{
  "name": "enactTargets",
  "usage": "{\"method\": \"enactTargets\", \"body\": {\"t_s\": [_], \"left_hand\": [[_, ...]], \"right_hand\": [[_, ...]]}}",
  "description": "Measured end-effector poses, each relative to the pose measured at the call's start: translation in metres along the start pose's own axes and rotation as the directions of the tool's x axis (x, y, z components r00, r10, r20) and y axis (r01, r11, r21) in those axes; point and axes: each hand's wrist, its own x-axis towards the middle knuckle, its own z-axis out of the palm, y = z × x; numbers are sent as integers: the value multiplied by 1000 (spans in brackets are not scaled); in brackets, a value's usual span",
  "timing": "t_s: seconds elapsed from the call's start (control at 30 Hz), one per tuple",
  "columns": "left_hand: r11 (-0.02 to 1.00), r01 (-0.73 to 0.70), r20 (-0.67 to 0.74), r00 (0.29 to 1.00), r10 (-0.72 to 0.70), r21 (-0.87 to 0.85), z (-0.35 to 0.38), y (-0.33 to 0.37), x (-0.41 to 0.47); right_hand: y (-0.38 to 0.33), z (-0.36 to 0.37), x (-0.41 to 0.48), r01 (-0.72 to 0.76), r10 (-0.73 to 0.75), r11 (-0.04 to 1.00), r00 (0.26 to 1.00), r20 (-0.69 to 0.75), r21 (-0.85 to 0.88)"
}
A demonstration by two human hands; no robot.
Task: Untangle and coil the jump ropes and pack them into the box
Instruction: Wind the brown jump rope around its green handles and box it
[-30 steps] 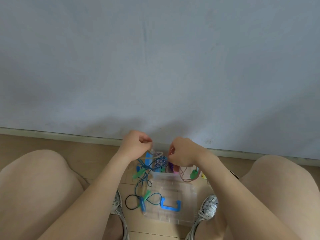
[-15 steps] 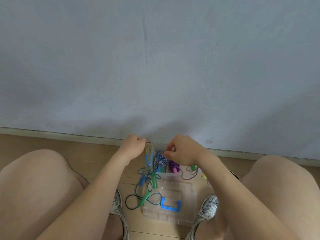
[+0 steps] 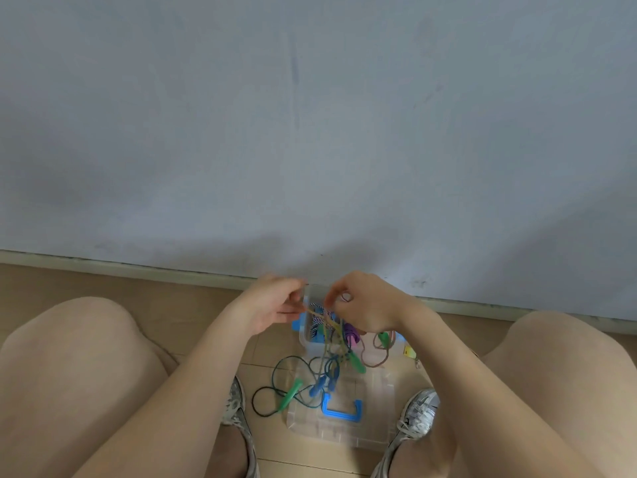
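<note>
My left hand (image 3: 272,307) and my right hand (image 3: 362,307) are raised over the floor, each pinching a thin yellowish jump rope (image 3: 325,320) that hangs down between them. Below dangles a tangle of dark teal rope (image 3: 275,374) with green handles (image 3: 291,393) and blue handles (image 3: 319,386). The clear plastic box (image 3: 305,334) with blue clips stands by the wall, holding a striped coil and a purple handle (image 3: 352,332). A brown rope (image 3: 375,357) with a green handle lies to its right.
The clear lid (image 3: 358,426) with a blue carry handle (image 3: 343,410) lies on the wood floor between my two grey sneakers (image 3: 415,414). My knees flank the work area. A grey wall and skirting board stand just behind the box. A small yellow tag (image 3: 409,351) lies at the right.
Both hands have lifted slightly and drawn the yellowish rope up. The hanging green and blue handles swung and shifted lower over the lid.
</note>
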Motion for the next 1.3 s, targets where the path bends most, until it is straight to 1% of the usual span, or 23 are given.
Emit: {"method": "enactTargets", "body": {"t_s": [0.1, 0.17, 0.23, 0.33, 0.47, 0.67, 0.77, 0.83, 0.97, 1.03, 1.13, 1.23, 1.3], "left_hand": [[980, -81, -37, 995, 89, 183, 6, -6, -1], [937, -135, -77, 983, 168, 321, 9, -7, -4], [885, -179, -87, 967, 238, 430, 10, -7, -4], [810, -210, -103, 944, 315, 547, 10, -7, -2], [734, -213, -83, 935, 344, 644, 7, -9, 4], [659, -181, -39, 952, 304, 731, 5, -14, 9], [633, -169, -18, 960, 278, 755, 6, -12, 6], [595, -153, -7, 966, 259, 789, 6, -11, 4], [550, -115, 27, 986, 165, 828, 4, -11, 3], [526, -107, 37, 989, 141, 844, 4, -11, 3], [519, -76, 27, 995, 101, 851, 2, -11, 4], [527, -74, 45, 997, 68, 847, 1, -10, 4], [550, -83, 40, 995, 90, 831, 1, -9, 4]], "right_hand": [[1, 3, 1, -18, 18, 1000, 999, -28, -5], [8, 4, 5, -64, 64, 998, 996, -55, 1], [13, 5, 7, -99, 97, 995, 991, -88, -9], [15, 7, 9, -123, 121, 992, 989, -87, -15], [16, 9, 10, -128, 129, 992, 988, -80, 10], [17, 10, 12, -102, 99, 995, 989, -111, -21], [15, 9, 12, -115, 114, 993, 986, -124, 1], [14, 10, 12, -112, 112, 994, 986, -123, 8], [14, 12, 13, -88, 89, 996, 988, -130, 7], [14, 14, 13, -86, 88, 996, 986, -144, 16], [14, 16, 15, -76, 80, 997, 981, -176, 28], [16, 18, 16, -60, 62, 998, 979, -194, 13], [18, 16, 16, -55, 49, 998, 982, -182, -24]]}}
